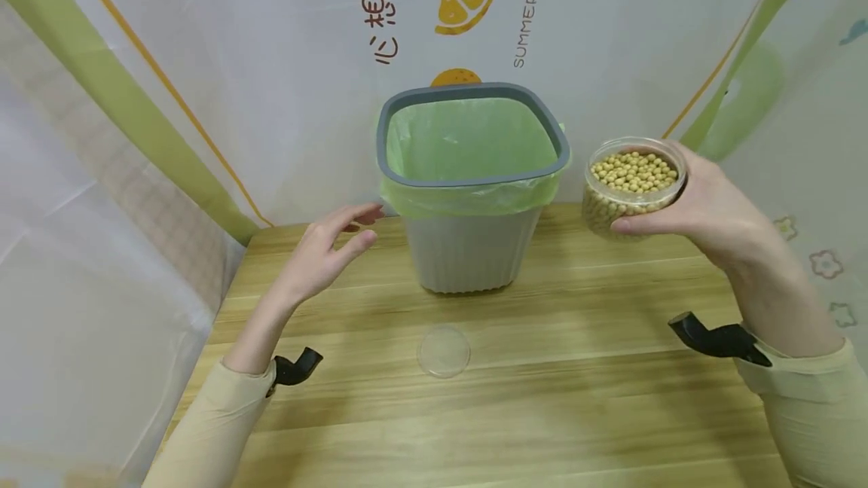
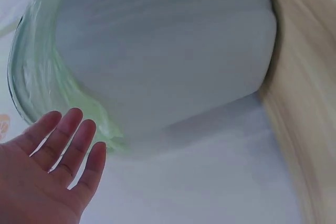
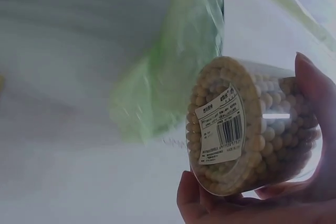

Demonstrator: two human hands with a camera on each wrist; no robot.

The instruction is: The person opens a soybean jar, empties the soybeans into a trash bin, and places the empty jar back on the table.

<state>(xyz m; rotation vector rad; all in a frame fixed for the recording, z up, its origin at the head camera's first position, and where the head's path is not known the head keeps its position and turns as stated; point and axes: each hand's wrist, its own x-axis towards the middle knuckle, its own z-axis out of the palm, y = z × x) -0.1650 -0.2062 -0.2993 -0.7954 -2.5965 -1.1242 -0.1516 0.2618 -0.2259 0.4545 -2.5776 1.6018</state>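
My right hand (image 1: pixel 712 198) grips a clear plastic jar (image 1: pixel 597 213) by its side, to the right of the bin and raised above the table. Yellow soybeans (image 1: pixel 634 172) fill the lidless jar almost to its rim. A barcode label (image 3: pixel 223 127) shows on its base in the right wrist view. A grey trash bin (image 1: pixel 468 251) stands upright, lined with a green bag (image 1: pixel 468 138) folded over under a dark grey rim. Beside the bin's left side hovers my left hand (image 1: pixel 332 247), fingers spread and holding nothing. A clear round lid (image 1: pixel 444 351) lies flat before the bin.
The wooden table (image 1: pixel 542 413) ends just behind the bin at a white printed curtain (image 1: pixel 305 96). More curtain hangs along the left and right sides. Black wrist mounts (image 1: pixel 719 339) sit on both forearms.
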